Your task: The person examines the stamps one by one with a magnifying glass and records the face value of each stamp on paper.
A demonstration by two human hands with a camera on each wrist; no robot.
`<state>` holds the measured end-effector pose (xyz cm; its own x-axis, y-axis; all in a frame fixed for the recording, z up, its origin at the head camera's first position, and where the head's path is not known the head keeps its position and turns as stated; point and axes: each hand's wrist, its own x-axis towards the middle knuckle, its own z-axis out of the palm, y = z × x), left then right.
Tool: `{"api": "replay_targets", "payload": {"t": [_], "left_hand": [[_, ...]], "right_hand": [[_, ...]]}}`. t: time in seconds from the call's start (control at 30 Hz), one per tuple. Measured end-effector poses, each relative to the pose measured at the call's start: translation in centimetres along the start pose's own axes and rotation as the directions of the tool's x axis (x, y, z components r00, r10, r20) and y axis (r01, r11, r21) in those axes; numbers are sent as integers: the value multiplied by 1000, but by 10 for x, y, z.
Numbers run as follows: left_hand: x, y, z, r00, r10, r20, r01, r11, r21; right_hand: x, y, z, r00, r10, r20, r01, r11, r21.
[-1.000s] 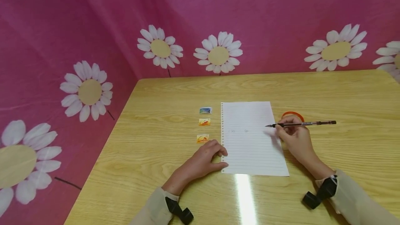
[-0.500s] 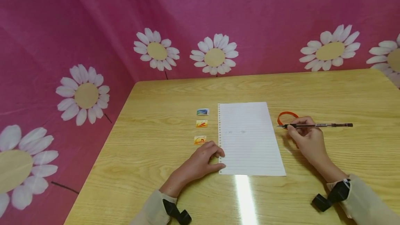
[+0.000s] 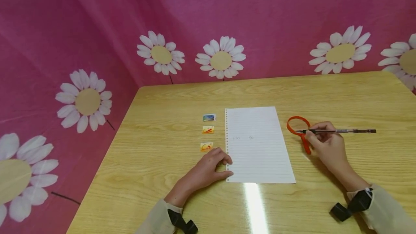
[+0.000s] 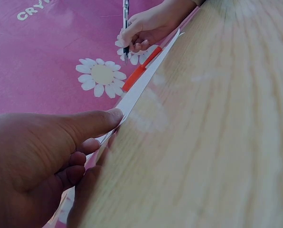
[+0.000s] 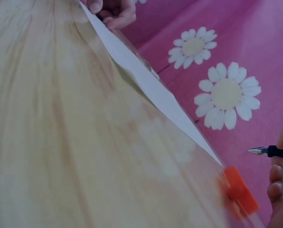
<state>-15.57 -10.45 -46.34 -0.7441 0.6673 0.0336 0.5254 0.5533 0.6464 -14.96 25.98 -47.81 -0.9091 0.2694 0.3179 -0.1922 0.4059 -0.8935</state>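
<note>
A black-tipped pen (image 3: 344,131) lies pinched between the thumb and fingers of my right hand (image 3: 329,149), level above the table. Under and beside that hand is a red-orange magnifying glass (image 3: 307,146) with a round frame; the right wrist view shows it blurred (image 5: 239,192). My left hand (image 3: 206,169) rests with thumb and loosely bent fingers on the left edge of a lined, hole-punched sheet (image 3: 256,154). In the left wrist view the thumb presses the paper (image 4: 144,85). Faint pencil-like figures stand mid-sheet.
Left of the sheet lie a blue-green stamp-like picture (image 3: 209,117), a yellow one (image 3: 208,129) and another yellow one (image 3: 206,146) near my left fingers. The wooden table (image 3: 156,129) meets a pink flowered cloth (image 3: 266,17) at the back and left.
My right hand has moved right with the pen, off the sheet and over to the magnifying glass, which now shows more fully. My left hand stays on the paper; the view has shifted slightly.
</note>
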Motion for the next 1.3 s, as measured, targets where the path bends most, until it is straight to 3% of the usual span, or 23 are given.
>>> {"api": "replay_targets", "payload": {"t": [0.33,1.03,1.3], "left_hand": [[0,-1,1,1000,-5,-4,5,1000,-1],[2,0,1,1000,-2,-5,2,1000,-10],[1,1,1,1000,-9,-6,9,1000,-5]], "right_hand": [[0,7,-20,998,-13,-56,12,1000,-23],[-1,19,-53,996,15,-93,-22,998,-67],[1,25,-56,997,15,-82,-18,999,-28]]}}
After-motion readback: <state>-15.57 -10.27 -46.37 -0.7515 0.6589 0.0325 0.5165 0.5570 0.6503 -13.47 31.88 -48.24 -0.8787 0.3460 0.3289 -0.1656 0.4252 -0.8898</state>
